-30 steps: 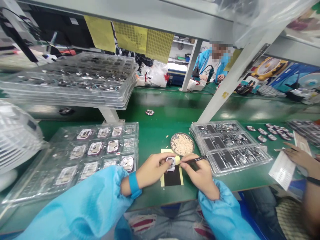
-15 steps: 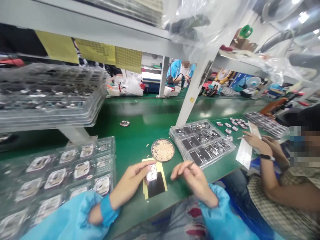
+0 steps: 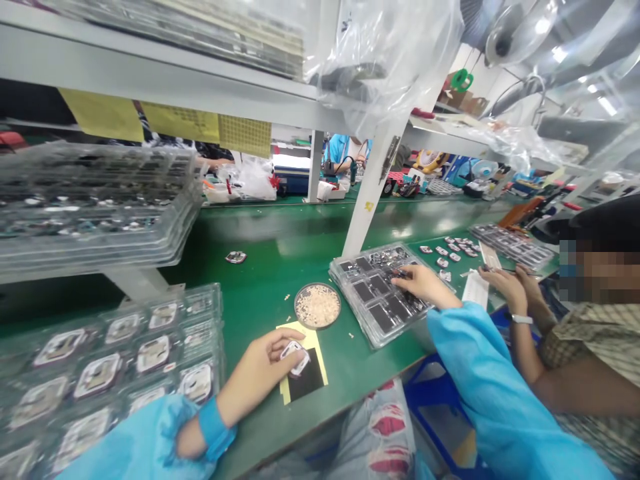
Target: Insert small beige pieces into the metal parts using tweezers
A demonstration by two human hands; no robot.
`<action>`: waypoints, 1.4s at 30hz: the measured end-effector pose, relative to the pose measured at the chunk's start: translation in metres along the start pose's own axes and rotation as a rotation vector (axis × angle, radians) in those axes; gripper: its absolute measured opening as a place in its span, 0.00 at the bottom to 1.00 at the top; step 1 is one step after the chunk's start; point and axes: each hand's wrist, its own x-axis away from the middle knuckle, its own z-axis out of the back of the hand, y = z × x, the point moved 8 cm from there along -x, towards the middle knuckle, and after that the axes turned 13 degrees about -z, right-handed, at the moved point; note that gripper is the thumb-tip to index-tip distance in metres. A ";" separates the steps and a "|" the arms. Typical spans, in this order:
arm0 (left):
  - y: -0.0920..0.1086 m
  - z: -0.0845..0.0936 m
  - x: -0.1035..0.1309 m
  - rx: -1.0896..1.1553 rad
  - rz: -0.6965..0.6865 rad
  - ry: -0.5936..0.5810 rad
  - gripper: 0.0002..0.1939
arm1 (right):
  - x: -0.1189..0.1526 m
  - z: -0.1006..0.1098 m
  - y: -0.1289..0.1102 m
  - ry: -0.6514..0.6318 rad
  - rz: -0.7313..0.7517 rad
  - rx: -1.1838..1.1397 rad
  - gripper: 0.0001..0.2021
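My left hand (image 3: 267, 363) is closed around the edge of a small white casing with rounded corners (image 3: 295, 358), over a black pad on yellow paper (image 3: 309, 377). My right hand (image 3: 425, 285) reaches into a clear compartment tray (image 3: 373, 339) of black squares and small metal parts. Its fingertips are together among the parts, and what they pinch, if anything, is too small to make out. Between the hands stands a round dish (image 3: 317, 306) of tiny pale pieces, with a few loose bits beside it.
At left lies a clear tray (image 3: 217, 333) holding white casings, below a stack of trays (image 3: 100, 200) on a shelf. A single casing (image 3: 236, 257) lies on the green bench. A shelf post (image 3: 367, 200) rises behind the parts tray. On the right, a co-worker's hands (image 3: 510, 290) are close by.
My right hand has moved right and forward, from above the bench edge into the parts tray. My left hand has tilted the casing slightly. The view has shifted a little.
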 end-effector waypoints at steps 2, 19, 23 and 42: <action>0.001 0.001 0.000 -0.036 -0.009 -0.002 0.16 | -0.003 -0.001 -0.001 0.000 0.013 -0.003 0.14; 0.023 -0.020 0.010 0.015 -0.041 -0.128 0.18 | 0.143 -0.068 -0.169 -0.372 0.343 -0.667 0.12; 0.017 -0.008 0.008 0.056 -0.040 -0.003 0.19 | 0.144 -0.106 -0.175 -0.388 0.273 -0.805 0.13; 0.017 0.011 0.006 0.250 -0.009 0.179 0.18 | 0.163 -0.132 -0.150 -0.560 0.102 -0.751 0.19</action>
